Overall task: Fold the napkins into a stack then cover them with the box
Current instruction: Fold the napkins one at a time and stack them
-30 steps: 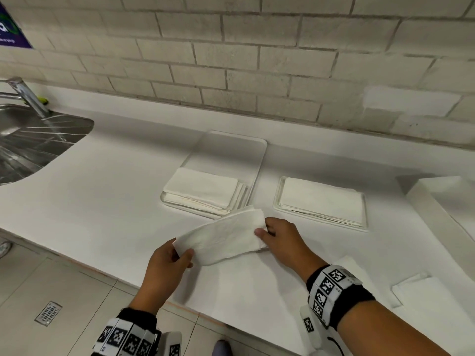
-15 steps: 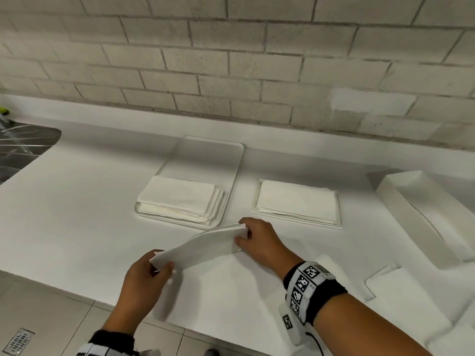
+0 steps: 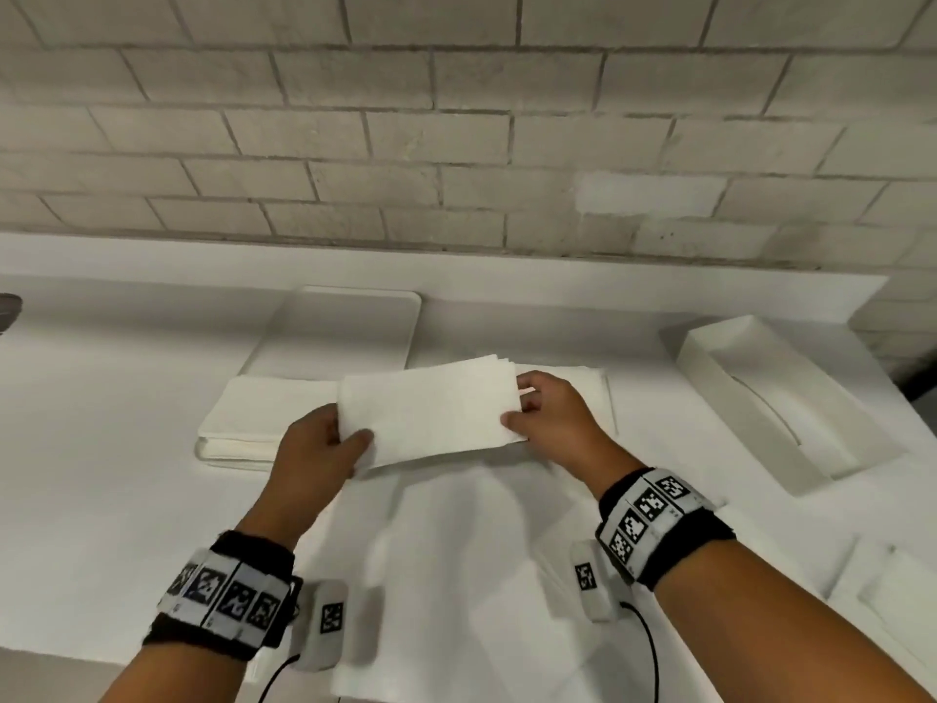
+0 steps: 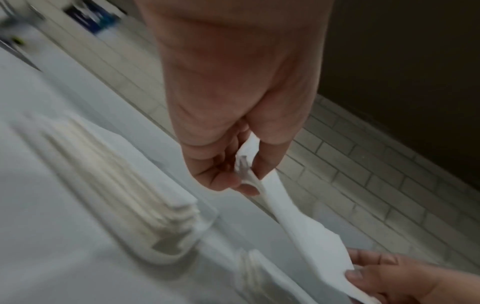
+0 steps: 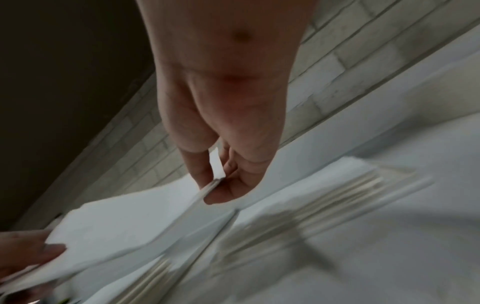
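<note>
Napkin, folded into a white rectangle, hangs above the counter at the centre of the head view, stretched between both hands. The left hand pinches its left end between thumb and curled fingers; the right hand pinches the right end the same way, as both wrist views confirm.

The white counter fills the lower half of the frame and runs back to a low white ledge under a wall of pale grey brick. A dark rounded edge just shows at the far left of the frame.

Behind the held napkin, left of centre, a clear tray carries a stack of folded napkins at its near end. A second flat stack lies right of centre, mostly hidden by the right hand and the held napkin. At the right of the frame an open white box lies on the counter, well apart from both stacks. More white sheets lie at the lower right, blurred.
</note>
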